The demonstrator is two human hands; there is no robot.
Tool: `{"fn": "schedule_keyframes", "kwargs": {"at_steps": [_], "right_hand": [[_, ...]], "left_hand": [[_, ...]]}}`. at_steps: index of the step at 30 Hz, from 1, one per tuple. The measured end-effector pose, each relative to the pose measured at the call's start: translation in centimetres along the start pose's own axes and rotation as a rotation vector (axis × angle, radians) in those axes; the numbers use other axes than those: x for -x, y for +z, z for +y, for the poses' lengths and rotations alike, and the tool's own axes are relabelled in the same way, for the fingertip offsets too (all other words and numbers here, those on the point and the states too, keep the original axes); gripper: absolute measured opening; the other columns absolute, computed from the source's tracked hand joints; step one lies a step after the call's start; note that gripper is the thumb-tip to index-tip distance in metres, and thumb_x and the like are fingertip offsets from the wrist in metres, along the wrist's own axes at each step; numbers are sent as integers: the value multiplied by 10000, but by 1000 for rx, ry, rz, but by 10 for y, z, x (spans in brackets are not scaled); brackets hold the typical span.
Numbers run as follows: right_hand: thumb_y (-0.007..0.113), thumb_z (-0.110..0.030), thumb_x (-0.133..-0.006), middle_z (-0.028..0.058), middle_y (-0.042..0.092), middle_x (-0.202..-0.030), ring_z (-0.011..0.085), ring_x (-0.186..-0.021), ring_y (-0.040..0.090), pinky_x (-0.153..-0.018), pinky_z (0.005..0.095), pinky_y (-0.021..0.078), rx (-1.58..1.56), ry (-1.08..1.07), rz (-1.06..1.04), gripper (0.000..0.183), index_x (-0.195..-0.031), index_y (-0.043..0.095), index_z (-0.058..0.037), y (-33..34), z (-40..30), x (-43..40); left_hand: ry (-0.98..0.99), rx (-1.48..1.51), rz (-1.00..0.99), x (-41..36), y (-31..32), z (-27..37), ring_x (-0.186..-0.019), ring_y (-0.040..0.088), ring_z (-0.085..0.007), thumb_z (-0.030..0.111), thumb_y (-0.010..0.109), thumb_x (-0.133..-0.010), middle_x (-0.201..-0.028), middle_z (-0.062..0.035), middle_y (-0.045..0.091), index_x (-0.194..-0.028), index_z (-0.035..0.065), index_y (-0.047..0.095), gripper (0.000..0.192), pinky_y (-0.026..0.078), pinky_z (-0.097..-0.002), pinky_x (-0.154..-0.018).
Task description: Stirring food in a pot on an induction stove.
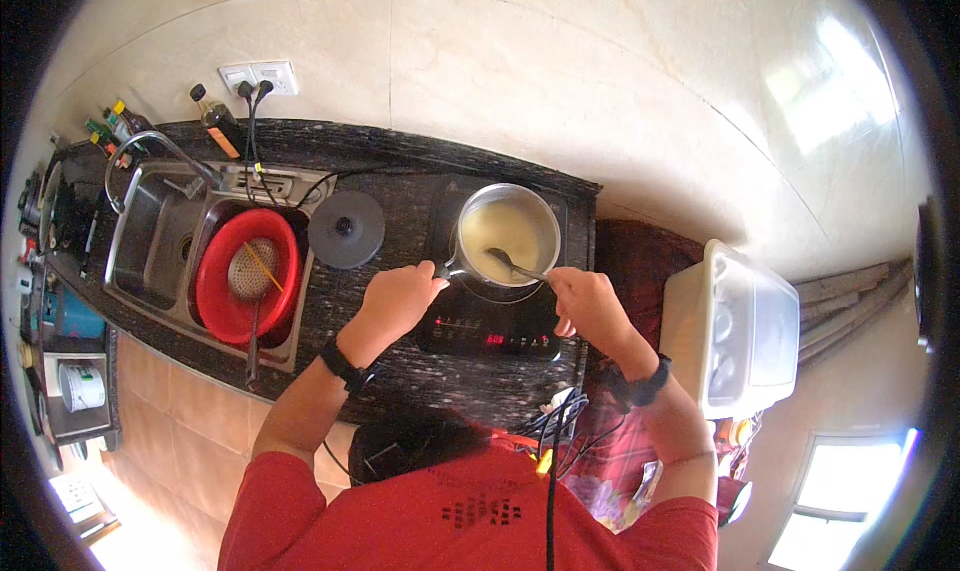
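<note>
A metal saucepan (553, 233) stands on the black induction cooktop (465, 338), whose red display is lit. Pale yellow liquid (491, 226) covers the bottom of the pan. My left hand (401, 297) grips the pan's handle (442, 272) at its lower left. In my right hand (589, 301) is the handle of a metal spoon (529, 273); the spoon's bowl dips into the liquid. To the left of the pan, a round grey lid (346, 229) with a dark knob lies on the granite counter.
A double steel sink (154, 229) is at the left, with a red plastic basin (214, 301) holding a perforated skimmer (251, 274). Sauce bottles (221, 132) and plugged-in cables (255, 132) line the wall. A white lidded storage box (690, 323) stands at the right. Cables (559, 421) bunch near the counter's front.
</note>
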State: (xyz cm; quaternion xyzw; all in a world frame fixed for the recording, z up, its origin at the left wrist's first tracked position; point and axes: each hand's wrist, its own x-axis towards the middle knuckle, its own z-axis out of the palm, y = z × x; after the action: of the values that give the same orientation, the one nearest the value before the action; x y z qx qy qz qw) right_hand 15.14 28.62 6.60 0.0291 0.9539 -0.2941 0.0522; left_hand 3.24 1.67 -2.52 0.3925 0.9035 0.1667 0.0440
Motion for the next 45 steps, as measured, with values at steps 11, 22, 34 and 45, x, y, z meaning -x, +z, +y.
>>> {"fn": "schedule_keyframes", "kwargs": {"at_steps": [11,22,34,45], "right_hand": [[601,-111,-964,125,662,-814,194,-619,671,-528,310,544,-337,83,300,216,-1106,646,45,29,46,-25],[644,-84,-877,123,601,-845,255,-704,672,-573,347,546,610,-207,67,377,-1240,577,-4,3,24,9],[489,-182,-1062,99,643,-672,194,-494,617,-488,335,536,-1043,520,181,325,-887,641,45,30,29,-28],[616,0,-830,102,593,-794,240,-619,636,-549,351,545,562,-464,278,504,-1322,537,69,38,25,0]], "left_hand": [[40,33,26,0,5,-6,-576,670,-312,352,600,-1006,-628,-111,640,-865,49,574,335,517,-423,-490],[19,-6,0,-1,3,-5,-580,669,-305,369,584,-1014,-636,-102,635,-875,55,573,344,522,-419,-497],[39,71,37,-1,5,-7,-589,676,-325,351,614,-995,-645,-127,648,-854,44,582,340,524,-438,-511],[45,93,38,-1,1,-5,-597,678,-329,325,642,-980,-646,-140,647,-841,39,585,324,525,-431,-517]]}}
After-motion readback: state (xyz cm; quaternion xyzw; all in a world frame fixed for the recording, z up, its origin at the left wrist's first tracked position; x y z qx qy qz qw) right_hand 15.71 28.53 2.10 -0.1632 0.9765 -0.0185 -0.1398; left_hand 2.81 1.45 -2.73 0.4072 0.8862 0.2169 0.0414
